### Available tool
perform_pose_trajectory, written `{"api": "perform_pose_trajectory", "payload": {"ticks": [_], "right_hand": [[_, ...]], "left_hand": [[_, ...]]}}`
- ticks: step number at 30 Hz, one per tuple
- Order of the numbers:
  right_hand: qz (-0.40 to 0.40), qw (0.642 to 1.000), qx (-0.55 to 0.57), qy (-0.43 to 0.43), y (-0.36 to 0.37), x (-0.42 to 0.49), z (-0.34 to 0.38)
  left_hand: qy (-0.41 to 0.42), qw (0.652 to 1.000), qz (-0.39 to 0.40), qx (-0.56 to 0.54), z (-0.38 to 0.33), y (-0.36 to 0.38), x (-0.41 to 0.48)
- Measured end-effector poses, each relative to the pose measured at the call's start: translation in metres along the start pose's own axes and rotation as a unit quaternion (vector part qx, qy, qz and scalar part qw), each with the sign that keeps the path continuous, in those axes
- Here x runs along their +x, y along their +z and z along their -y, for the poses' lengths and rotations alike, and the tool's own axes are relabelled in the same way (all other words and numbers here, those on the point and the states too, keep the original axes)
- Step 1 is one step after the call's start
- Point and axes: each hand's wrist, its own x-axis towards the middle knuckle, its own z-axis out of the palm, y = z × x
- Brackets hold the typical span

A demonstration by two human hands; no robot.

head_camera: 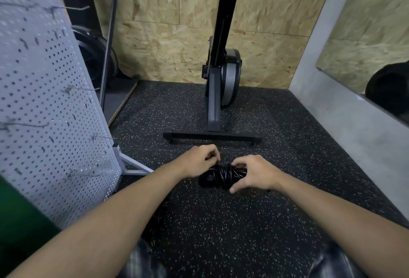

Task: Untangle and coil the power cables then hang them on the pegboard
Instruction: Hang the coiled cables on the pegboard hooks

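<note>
The black cable bundle (222,175) sat wound tight between both hands, low over the speckled rubber floor (221,222); I couldn't tell whether it touched. The right hand (254,173) gripped its right end, thumb beneath and fingers curled over the top. The left hand (199,160) pinched a strand at the bundle's upper left. The grey pegboard (44,105) stood to the left, wire hooks (85,89) bare, with an exercise machine (221,74) beyond.

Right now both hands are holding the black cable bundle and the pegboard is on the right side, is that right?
Not quite. The left hand and right hand do hold the black cable bundle, but the head view shows the pegboard on the left side.
</note>
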Motion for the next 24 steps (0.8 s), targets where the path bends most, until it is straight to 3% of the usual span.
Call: {"api": "perform_pose_trajectory", "payload": {"ticks": [3, 6, 12, 19, 24], "right_hand": [[-0.021, 1.000, 0.014, 0.005, -0.015, -0.003, 0.016], [-0.024, 1.000, -0.012, 0.002, -0.037, -0.003, 0.036], [-0.037, 0.999, -0.023, -0.008, -0.079, 0.016, 0.060], [-0.122, 0.988, 0.079, -0.052, -0.062, 0.097, 0.041], [-0.105, 0.986, 0.105, -0.073, -0.040, 0.137, 0.046]], "left_hand": [[-0.039, 0.997, 0.064, -0.021, -0.001, -0.014, -0.012], [-0.027, 0.991, 0.119, -0.049, 0.001, -0.024, -0.023], [-0.036, 0.989, 0.033, -0.137, 0.015, -0.037, -0.021], [-0.153, 0.946, -0.113, -0.263, 0.053, -0.039, -0.004], [-0.236, 0.931, -0.119, -0.252, 0.072, -0.050, -0.002]]}}
